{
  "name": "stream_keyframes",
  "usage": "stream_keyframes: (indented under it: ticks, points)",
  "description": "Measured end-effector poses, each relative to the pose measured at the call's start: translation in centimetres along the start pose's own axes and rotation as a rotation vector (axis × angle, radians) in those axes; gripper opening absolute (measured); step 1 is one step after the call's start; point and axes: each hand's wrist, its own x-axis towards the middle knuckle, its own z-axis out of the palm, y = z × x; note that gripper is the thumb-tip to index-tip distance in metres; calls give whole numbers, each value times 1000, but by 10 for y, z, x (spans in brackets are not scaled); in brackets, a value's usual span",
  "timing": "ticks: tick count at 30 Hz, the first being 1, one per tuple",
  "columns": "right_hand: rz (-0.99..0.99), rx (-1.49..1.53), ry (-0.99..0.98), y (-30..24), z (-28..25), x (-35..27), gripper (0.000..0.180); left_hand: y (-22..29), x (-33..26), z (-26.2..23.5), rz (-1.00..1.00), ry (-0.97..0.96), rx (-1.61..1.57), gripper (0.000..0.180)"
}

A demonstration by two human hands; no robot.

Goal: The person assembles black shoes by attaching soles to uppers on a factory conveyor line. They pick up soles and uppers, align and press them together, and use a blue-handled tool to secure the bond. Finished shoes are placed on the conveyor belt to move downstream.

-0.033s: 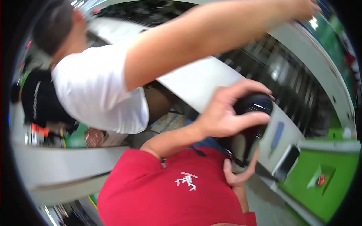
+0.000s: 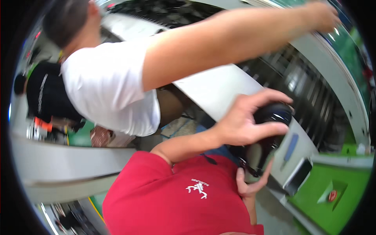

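Gripping the upper end of a shiny black object [image 2: 274, 113], the left hand [image 2: 241, 123] has its fingers curled over the far side and its thumb laid across the near side. Its bent arm comes out of the left sleeve of a red shirt [image 2: 172, 203], with the forearm slanting up across the front. The right hand [image 2: 252, 188] is lower and palm up, cupping the object's lower end with the thumb on one side and a finger reaching up the other; its forearm rises from below. The object is tilted between the two hands, in front of the chest and by the edge of a white table [image 2: 213, 90]; whether it touches the table I cannot tell.

Near the hands lie a blue-handled tool [image 2: 290, 145] and a flat black item [image 2: 298, 176], beside a green surface [image 2: 313, 184].

A co-worker in a white shirt [image 2: 105, 86] stretches a bare arm across the top; the hand at its end is blurred.

The red shirt bears a white emblem [image 2: 197, 188] with small lettering. A black shirt [image 2: 47, 94] has a strip of white letters. A red oval mark [image 2: 332, 196] on the green surface is too blurred to read.
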Motion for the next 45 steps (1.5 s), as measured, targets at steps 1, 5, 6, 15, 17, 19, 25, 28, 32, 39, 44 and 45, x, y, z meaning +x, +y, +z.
stream_keyframes:
  ticks: [1,5,6,15,17,19,25,28,32,39,44,45]
  points:
    - [60,30,37,-4,1,1,107,0,-2,3,-46,2,-78,55]
    - [-58,-15,15,16,-9,-3,108,1,-3,2,36,-13,-17,47]
    - [-81,-27,7,20,-13,-3,107,3,-3,3,39,-15,-9,46]
    - [-221,-185,42,35,-33,6,98,10,-5,9,131,0,6,52]
    - [-192,-140,76,33,-33,5,96,9,-4,14,186,20,12,57]
    - [-155,-124,98,31,-32,5,96,8,-5,16,158,37,21,57]
    - [-189,-150,100,45,-44,7,83,-1,-6,22,233,53,-5,53]
    - [-199,-146,85,40,-42,7,80,0,-6,23,272,51,-11,53]
    - [-228,-189,82,42,-44,10,79,0,-8,21,298,66,-24,53]
    - [-164,-169,116,33,-39,12,83,5,-8,20,260,79,-27,54]
    - [-146,-130,102,28,-35,17,84,4,-7,20,339,74,-25,53]
    - [-144,-137,99,27,-35,18,84,5,-8,19,332,69,-31,53]
